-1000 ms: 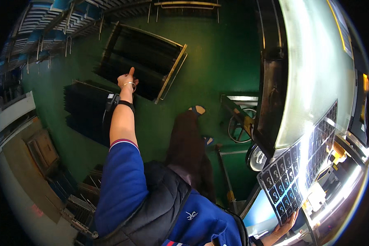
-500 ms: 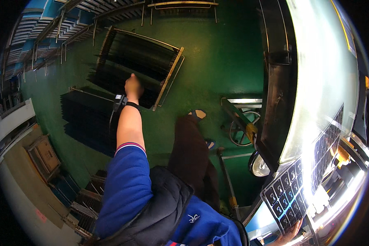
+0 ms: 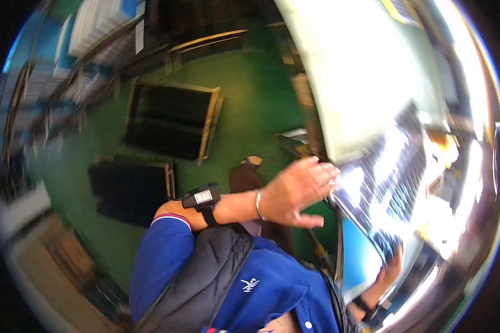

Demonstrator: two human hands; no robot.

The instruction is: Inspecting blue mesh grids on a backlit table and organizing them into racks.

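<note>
A glossy dark sheet printed with a grid of small shapes [image 3: 380, 177] hangs over the near edge of the bright white table at the right. My left hand [image 3: 294, 194] is stretched toward it, fingers extended and thumb apart. Its fingertips are at the sheet's left edge; blur hides whether they touch. My right hand [image 3: 393, 269] grips the sheet's near end, with its fingers partly hidden. A strap with a small black device [image 3: 201, 195] and a metal bracelet [image 3: 258, 204] are on my left arm.
The white lit tabletop [image 3: 366, 72] runs along the right. On the green floor [image 3: 244, 94] stand a black slatted rack with a pale frame [image 3: 212, 122] and a second dark rack [image 3: 128, 188]. Shelving with stacked sheets [image 3: 100, 28] lines the far left. My foot [image 3: 254, 161] shows below.
My left hand has swung from over the floor racks to the right, up to the sheet. The view has turned toward the table. My right hand still holds the sheet's near end.
</note>
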